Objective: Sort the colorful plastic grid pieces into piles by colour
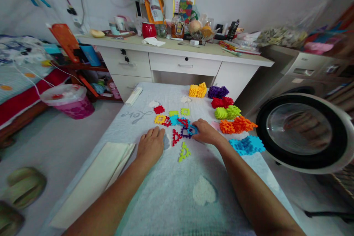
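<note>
My left hand [151, 144] lies palm down on the cloth-covered table, fingers stretched out, holding nothing. Thumb and fingers of my right hand [204, 131] close on the edge of a blue toothed building piece [193, 129]. That piece overlaps a purple square frame piece [187, 132]. Around them lie a red triangular piece [176, 137], a lime triangular piece [184, 152], a light-blue piece [174, 120], a yellow window-like piece [159, 119], a red piece [159, 110] and a lime square frame [185, 111].
Along the table's right side sit sorted piles: yellow [197, 90], purple [218, 92], red [222, 102], lime [227, 112], orange [238, 125] and blue [247, 145]. Folded cream cloth [103, 169] lies left. A washing machine door [300, 132] stands open at right.
</note>
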